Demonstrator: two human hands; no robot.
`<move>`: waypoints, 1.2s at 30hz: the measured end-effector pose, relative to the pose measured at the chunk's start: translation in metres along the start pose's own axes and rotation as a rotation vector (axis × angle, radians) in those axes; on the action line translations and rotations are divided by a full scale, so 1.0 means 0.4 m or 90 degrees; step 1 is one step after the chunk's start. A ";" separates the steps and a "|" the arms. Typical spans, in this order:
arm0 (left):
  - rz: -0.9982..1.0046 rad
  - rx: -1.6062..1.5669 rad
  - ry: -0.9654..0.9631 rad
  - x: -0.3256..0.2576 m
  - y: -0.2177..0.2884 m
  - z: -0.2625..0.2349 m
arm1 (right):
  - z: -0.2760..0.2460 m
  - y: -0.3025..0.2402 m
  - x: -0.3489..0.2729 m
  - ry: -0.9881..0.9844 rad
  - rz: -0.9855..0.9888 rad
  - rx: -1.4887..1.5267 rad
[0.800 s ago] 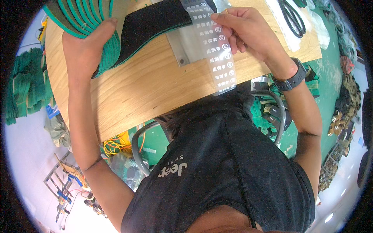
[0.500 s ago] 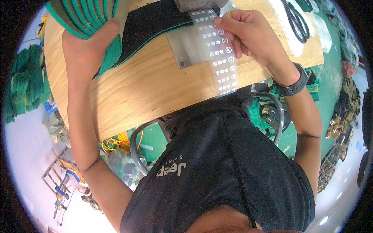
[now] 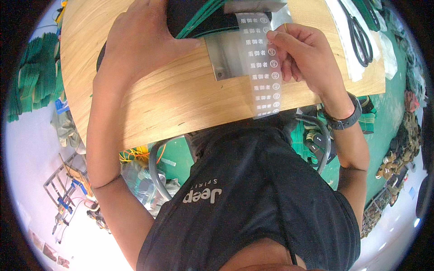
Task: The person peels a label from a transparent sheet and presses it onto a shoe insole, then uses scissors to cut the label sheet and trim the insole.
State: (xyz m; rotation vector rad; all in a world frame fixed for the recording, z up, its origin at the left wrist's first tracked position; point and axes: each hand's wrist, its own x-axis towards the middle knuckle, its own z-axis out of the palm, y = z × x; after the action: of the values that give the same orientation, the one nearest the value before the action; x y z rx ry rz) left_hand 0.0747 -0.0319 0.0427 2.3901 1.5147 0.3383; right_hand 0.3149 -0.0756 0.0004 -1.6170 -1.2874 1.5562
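Compared with the earlier frame, the left hand (image 3: 140, 45) is shifted off the green stack and is pressed flat on the black fabric piece (image 3: 199, 18). The translucent label strip (image 3: 262, 67), printed white, is pinched by the right hand (image 3: 303, 58) over the metal plate (image 3: 226, 58) on the wooden counter (image 3: 172, 99).

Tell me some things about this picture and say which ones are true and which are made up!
1. The right hand pinches a see-through strip of printed labels. True.
2. The left hand is lifted high off the table. False: it presses on a black piece with green edging on the wooden table.
3. Scissors lie on the table beyond the right hand. True.
4. The strip lies over a red plate. False: the plate under it is shiny grey metal.
5. A dark watch is on the right wrist. True.
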 end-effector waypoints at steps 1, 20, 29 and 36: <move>-0.023 -0.006 -0.022 0.004 -0.003 -0.002 | 0.001 0.001 0.000 -0.012 -0.009 0.003; 0.059 -0.032 0.046 0.006 -0.046 0.008 | 0.015 0.011 -0.039 0.080 -0.050 0.043; 0.030 -0.111 0.008 0.020 -0.082 0.006 | 0.027 -0.010 -0.037 0.101 -0.023 -0.153; 0.053 -0.023 0.057 0.014 -0.090 0.028 | 0.070 -0.010 0.008 0.240 -0.208 -0.467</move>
State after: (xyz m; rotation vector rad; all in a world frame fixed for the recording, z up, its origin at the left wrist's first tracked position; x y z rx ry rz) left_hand 0.0506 -0.0136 0.0195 2.4441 1.4355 0.4928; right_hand 0.2868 -0.0775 -0.0024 -1.8600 -1.8954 0.5542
